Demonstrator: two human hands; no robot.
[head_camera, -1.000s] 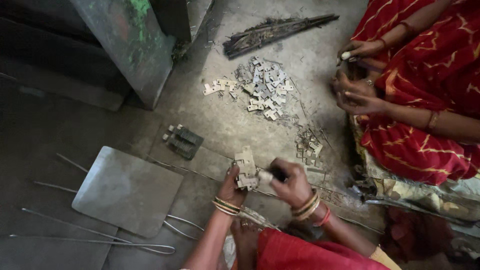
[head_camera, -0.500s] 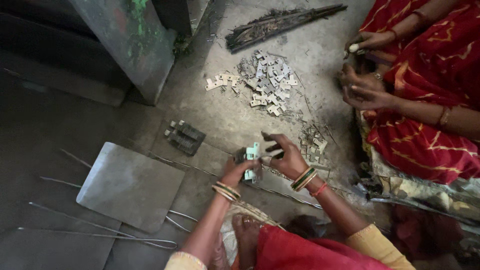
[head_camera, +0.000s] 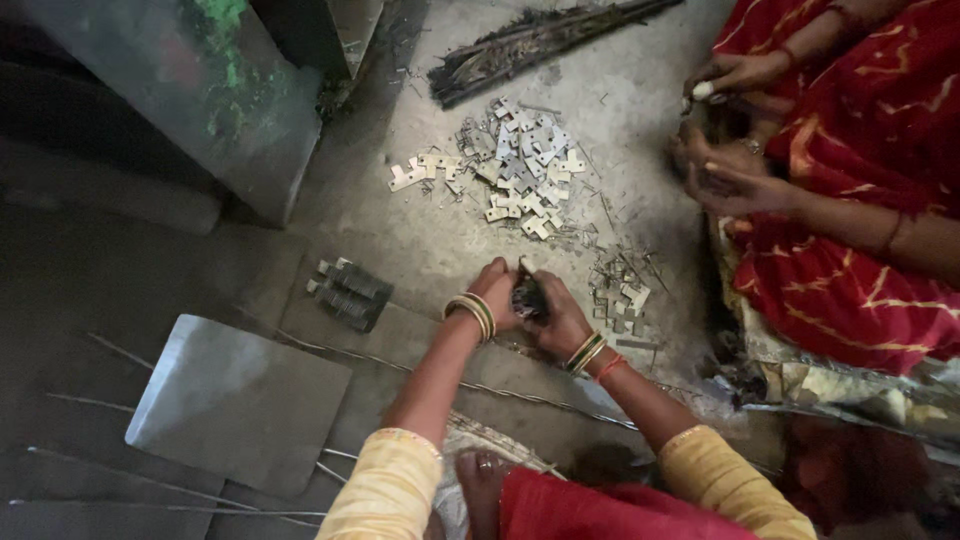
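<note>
My left hand (head_camera: 493, 290) and my right hand (head_camera: 558, 312) meet over the concrete floor, both closed around a dark stack of small metal plates (head_camera: 527, 297). Bangles ring both wrists. A heap of loose pale metal plates (head_camera: 520, 170) lies on the floor beyond my hands. A smaller scatter of plates (head_camera: 620, 290) sits just right of my right hand.
A bundled stack of plates (head_camera: 350, 290) lies left of my hands, a flat metal sheet (head_camera: 235, 400) and thin wire rods (head_camera: 150, 490) lower left. Another person in red cloth sits at right, their hands (head_camera: 725, 170) busy. A dark bundle of sticks (head_camera: 530, 45) lies at the top.
My hands have drawn closer together around the stack of plates and shifted a little further from me; the view has moved slightly.
</note>
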